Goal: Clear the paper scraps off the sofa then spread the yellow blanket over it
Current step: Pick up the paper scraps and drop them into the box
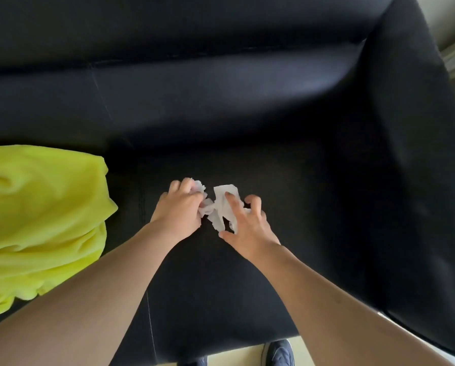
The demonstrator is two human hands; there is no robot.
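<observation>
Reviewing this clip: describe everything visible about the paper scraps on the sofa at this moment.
The paper scraps are white, thin and crumpled, tissue-like with torn edges. They lie bunched on the black sofa seat, right of the yellow blanket and apart from it. The left hand grips one clump; the right hand presses curled fingers onto the larger piece.

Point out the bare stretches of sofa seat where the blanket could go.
Bare seat lies between the right hand and the sofa's right armrest, and behind the paper scraps up to the backrest. Crowded: the left, under the bunched yellow blanket, and the middle, where the left hand gathers scraps.
</observation>
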